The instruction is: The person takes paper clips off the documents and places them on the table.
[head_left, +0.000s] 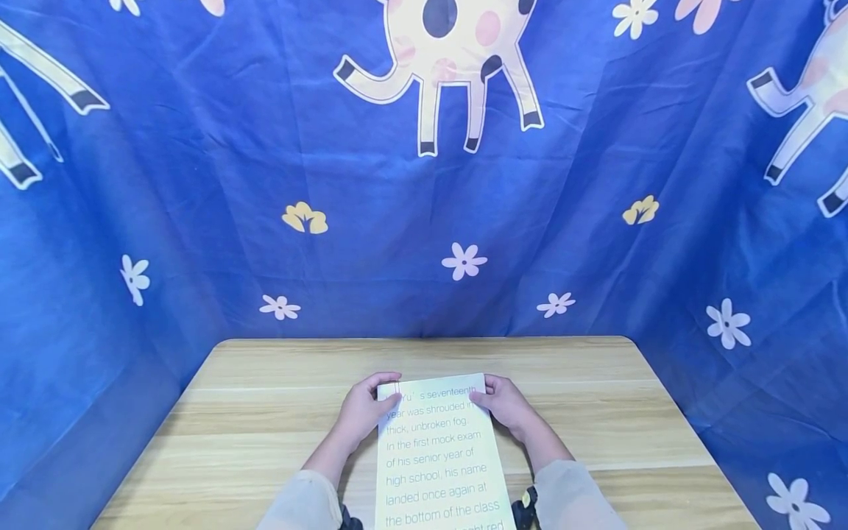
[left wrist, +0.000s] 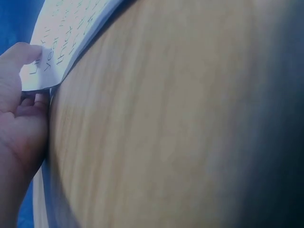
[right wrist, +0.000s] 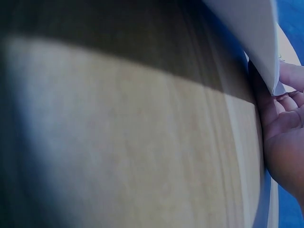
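A white sheet of paper (head_left: 437, 456) printed with large English text lies between my hands, its lower end running out of the head view. My left hand (head_left: 363, 408) pinches its far left corner, thumb on the printed face and fingers behind. At the far right corner my right hand (head_left: 510, 403) grips the same way, thumb over the text's edge. In the left wrist view the paper (left wrist: 71, 38) rises off the table at a slant, with the left fingers curled beneath its corner. From the right wrist, the paper's pale underside (right wrist: 251, 38) shows above the wood.
The wooden table (head_left: 265, 412) has rounded far corners. Blue cloth (head_left: 371, 287) with printed flowers and cartoon animals hangs behind and along both sides. Dark wrist straps (head_left: 525, 508) sit by the light sleeves (head_left: 301, 504).
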A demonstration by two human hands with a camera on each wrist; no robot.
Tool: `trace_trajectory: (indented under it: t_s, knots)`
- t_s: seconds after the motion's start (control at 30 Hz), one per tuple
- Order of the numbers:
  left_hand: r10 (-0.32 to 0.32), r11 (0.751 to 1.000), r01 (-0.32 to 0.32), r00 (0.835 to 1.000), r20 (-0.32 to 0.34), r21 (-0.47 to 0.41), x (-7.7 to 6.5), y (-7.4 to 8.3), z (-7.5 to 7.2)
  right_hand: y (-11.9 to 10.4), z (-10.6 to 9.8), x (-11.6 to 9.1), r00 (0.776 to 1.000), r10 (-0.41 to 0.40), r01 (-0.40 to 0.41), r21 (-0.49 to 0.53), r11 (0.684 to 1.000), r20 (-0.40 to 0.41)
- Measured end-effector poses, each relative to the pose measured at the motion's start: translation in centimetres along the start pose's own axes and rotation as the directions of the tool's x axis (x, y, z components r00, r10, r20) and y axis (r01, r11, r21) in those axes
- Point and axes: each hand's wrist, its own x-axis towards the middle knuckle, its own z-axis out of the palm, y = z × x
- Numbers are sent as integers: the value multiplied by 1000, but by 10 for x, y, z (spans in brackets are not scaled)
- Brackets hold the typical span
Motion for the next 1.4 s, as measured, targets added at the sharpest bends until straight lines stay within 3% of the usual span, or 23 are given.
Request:
trace_trajectory:
  t_s: [0.5,1.03,1.4]
  knots:
    - [-20,999,20,1000,10,-33,-2,-1,0,1,1,2,1000,-6,6,-5,1000,-4]
    - [-13,1000,13,1000,-21,-23,-1,-4,1,-1,2,0,1000,-8,7,-44,999,-25]
    - [-19,997,17,999,-29,-81,-1,-4,-1,-3,3,-1,1000,-2,1,-47,999,-25]
